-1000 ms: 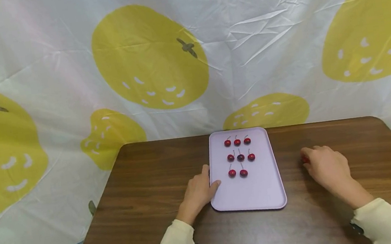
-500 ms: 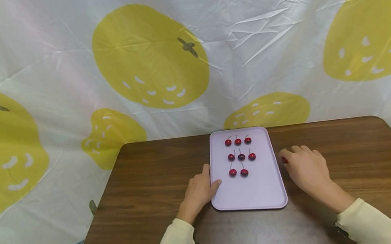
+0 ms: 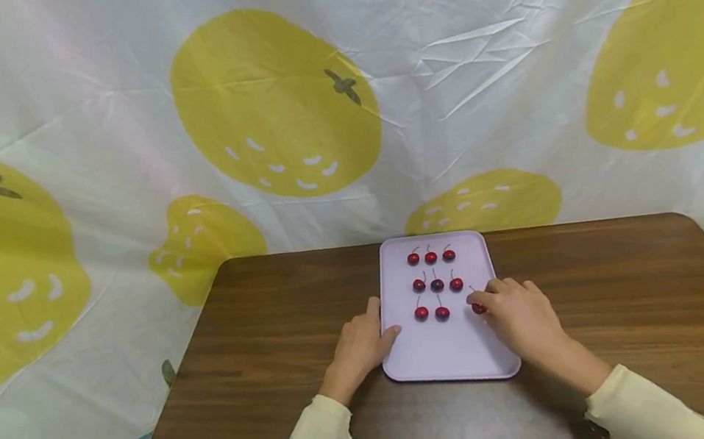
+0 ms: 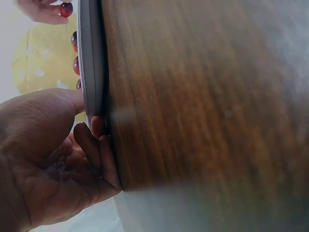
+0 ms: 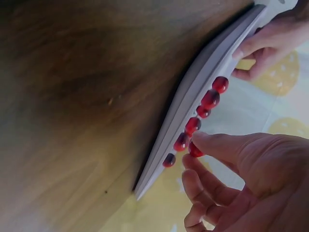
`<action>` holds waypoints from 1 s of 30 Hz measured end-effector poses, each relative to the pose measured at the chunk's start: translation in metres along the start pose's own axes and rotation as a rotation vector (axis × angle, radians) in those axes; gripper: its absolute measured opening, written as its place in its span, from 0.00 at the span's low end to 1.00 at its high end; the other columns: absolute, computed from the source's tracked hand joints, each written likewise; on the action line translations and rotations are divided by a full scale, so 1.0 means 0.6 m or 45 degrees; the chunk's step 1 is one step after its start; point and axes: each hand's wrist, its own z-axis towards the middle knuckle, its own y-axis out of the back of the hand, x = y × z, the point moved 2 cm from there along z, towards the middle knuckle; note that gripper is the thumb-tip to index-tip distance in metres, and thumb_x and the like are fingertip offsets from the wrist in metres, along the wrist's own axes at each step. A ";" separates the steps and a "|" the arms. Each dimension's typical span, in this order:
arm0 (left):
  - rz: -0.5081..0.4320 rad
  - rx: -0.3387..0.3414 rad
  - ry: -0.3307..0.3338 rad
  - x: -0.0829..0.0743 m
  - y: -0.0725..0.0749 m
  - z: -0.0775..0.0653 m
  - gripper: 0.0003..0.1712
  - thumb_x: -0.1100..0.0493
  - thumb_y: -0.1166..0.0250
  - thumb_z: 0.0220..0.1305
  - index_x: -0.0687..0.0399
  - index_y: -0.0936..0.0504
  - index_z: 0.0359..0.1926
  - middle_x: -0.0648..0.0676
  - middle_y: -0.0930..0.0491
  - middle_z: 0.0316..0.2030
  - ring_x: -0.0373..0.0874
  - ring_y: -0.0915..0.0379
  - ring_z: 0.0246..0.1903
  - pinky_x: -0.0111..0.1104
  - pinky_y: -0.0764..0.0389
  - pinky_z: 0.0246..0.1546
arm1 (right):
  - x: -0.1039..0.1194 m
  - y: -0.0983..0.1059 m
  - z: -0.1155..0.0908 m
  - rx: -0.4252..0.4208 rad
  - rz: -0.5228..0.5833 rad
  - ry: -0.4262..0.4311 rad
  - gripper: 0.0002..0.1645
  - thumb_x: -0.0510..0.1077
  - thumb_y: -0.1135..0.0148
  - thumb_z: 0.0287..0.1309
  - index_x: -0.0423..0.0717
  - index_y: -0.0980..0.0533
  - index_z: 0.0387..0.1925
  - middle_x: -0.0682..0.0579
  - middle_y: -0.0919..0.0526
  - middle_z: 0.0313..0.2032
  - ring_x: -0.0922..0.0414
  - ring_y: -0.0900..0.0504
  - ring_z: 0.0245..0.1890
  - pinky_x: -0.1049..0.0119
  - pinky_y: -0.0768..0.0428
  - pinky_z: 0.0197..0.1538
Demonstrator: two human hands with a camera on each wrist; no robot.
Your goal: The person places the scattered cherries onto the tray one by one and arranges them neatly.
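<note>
A pale lilac tray (image 3: 446,355) lies on the table. My left hand (image 3: 357,346) holds its left side, thumb over the rim and fingers along the outer edge; the left wrist view shows those fingers (image 4: 99,152) bent against the tray's side. My right hand (image 3: 525,319) pinches a red cherry (image 3: 479,308) between thumb and fingertips over the tray's right part. In the right wrist view this pinched cherry (image 5: 195,149) appears slightly above the tray's surface. Two rows of three stemmed cherries (image 3: 437,285) lie on the tray, with two more cherries (image 3: 442,313) in a nearer row.
The brown wooden table (image 3: 275,348) extends on both sides of the tray. Behind it hangs a white cloth (image 3: 326,223) with large yellow fruit prints, close to the table's far edge.
My right hand has moved left from the bare table to above the tray, carrying the cherry in its fingertips. The left hand keeps its place on the tray.
</note>
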 end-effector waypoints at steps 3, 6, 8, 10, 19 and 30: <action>0.000 -0.004 -0.019 -0.001 0.001 -0.001 0.33 0.44 0.33 0.73 0.56 0.32 0.68 0.65 0.12 0.46 0.53 0.16 0.36 0.46 0.15 0.42 | 0.007 -0.007 0.002 0.000 0.013 0.028 0.15 0.36 0.21 0.51 0.56 0.11 0.40 0.51 0.17 0.28 0.45 0.15 0.35 0.54 0.29 0.35; 0.000 -0.006 -0.034 -0.002 0.003 -0.002 0.33 0.44 0.32 0.73 0.57 0.32 0.67 0.65 0.12 0.45 0.53 0.17 0.35 0.46 0.15 0.40 | 0.015 -0.013 0.004 0.015 0.017 0.046 0.15 0.36 0.21 0.51 0.57 0.11 0.40 0.52 0.18 0.27 0.46 0.15 0.33 0.56 0.30 0.34; 0.003 -0.008 -0.040 -0.003 0.004 -0.002 0.33 0.44 0.32 0.73 0.57 0.32 0.67 0.65 0.12 0.44 0.52 0.17 0.34 0.45 0.15 0.39 | 0.019 -0.015 0.006 0.021 0.018 0.053 0.16 0.36 0.21 0.50 0.57 0.11 0.40 0.52 0.18 0.27 0.47 0.15 0.33 0.57 0.30 0.33; 0.007 -0.014 -0.047 -0.004 0.005 -0.002 0.33 0.44 0.32 0.73 0.57 0.32 0.67 0.65 0.12 0.43 0.53 0.17 0.34 0.45 0.16 0.38 | 0.023 -0.015 0.008 0.025 0.019 0.057 0.16 0.35 0.21 0.50 0.56 0.11 0.39 0.52 0.17 0.27 0.48 0.14 0.33 0.58 0.31 0.32; 0.007 -0.010 -0.040 -0.004 0.003 -0.001 0.33 0.44 0.32 0.73 0.57 0.32 0.67 0.65 0.12 0.45 0.53 0.16 0.35 0.45 0.15 0.39 | 0.023 -0.021 0.011 0.073 0.006 0.013 0.15 0.37 0.21 0.51 0.56 0.11 0.40 0.51 0.17 0.28 0.47 0.17 0.33 0.56 0.30 0.33; -0.002 -0.016 -0.021 -0.002 0.005 -0.003 0.34 0.44 0.32 0.73 0.57 0.32 0.68 0.65 0.12 0.47 0.54 0.15 0.37 0.47 0.14 0.42 | 0.025 -0.030 0.016 0.120 0.004 0.004 0.16 0.38 0.21 0.54 0.57 0.10 0.44 0.50 0.15 0.31 0.47 0.17 0.35 0.56 0.29 0.35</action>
